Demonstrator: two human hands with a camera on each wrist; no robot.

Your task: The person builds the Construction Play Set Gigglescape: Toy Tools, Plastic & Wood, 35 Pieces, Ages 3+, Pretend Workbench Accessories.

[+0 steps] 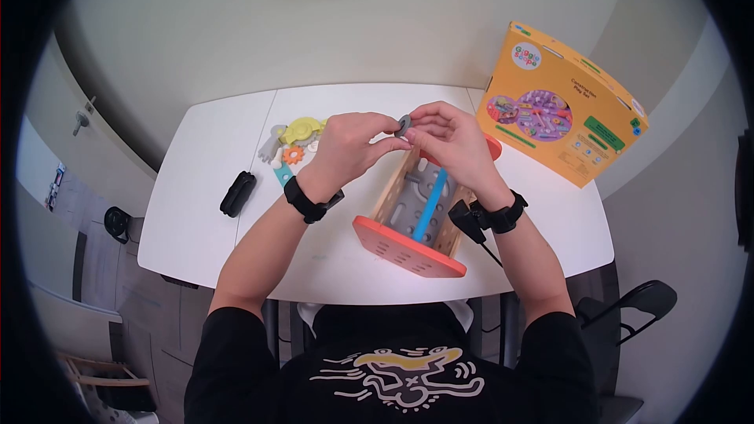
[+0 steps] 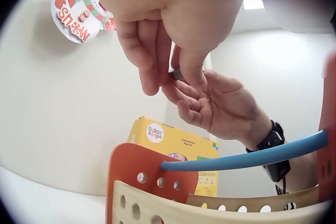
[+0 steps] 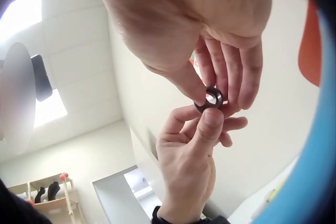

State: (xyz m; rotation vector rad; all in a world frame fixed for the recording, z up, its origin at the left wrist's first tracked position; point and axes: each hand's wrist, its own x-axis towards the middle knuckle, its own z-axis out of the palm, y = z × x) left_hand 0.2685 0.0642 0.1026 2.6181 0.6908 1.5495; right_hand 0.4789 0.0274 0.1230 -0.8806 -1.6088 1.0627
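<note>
A small dark grey ring (image 3: 211, 98) with a round hole, like a toy nut, is held up between both hands over a toy toolbox. My left hand (image 1: 346, 151) pinches it from the left, thumb at its lower rim in the right wrist view. From the other side my right hand (image 1: 449, 144) pinches it between thumb and fingers. Below stands the toolbox, with red end panels (image 1: 408, 250), light wooden sides and a blue handle bar (image 1: 430, 206). Grey pieces (image 1: 408, 202) lie inside it. In the left wrist view the fingers hide most of the ring.
Left of the toolbox lie a yellow-green toy piece (image 1: 302, 131), an orange gear (image 1: 293, 155) and a teal strip (image 1: 283, 173). A black case (image 1: 238, 194) rests farther left on the white table (image 1: 188, 224). A yellow construction play set box (image 1: 561, 106) stands at the back right.
</note>
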